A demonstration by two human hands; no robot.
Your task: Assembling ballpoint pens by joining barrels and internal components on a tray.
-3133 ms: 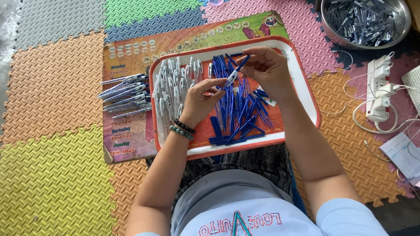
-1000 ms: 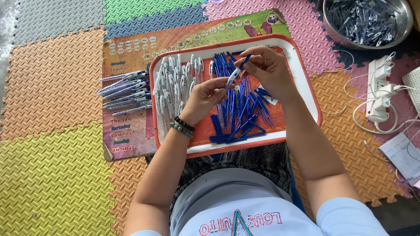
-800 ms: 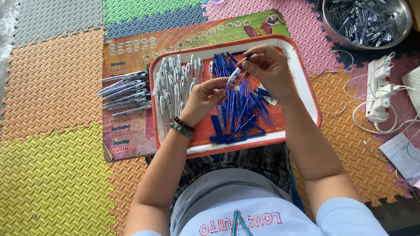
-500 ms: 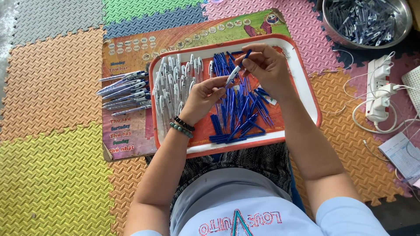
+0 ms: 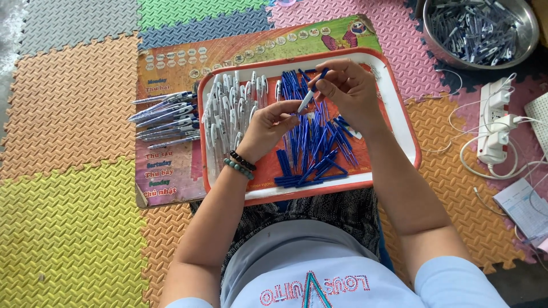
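My left hand and my right hand together hold one pen above an orange tray. The left fingers pinch its white lower part, the right fingers grip its blue upper part. Under the hands lies a heap of blue pen parts on the tray's right half. Rows of white pen parts fill the tray's left half. A bead bracelet sits on my left wrist.
Several assembled blue-and-white pens lie on a printed board left of the tray. A metal bowl of pen parts stands at the top right. A white power strip with cables and papers lie to the right on coloured foam mats.
The hands stay over the tray, working the same pen. Its blue end has shifted slightly in my right fingers. Nothing else has moved.
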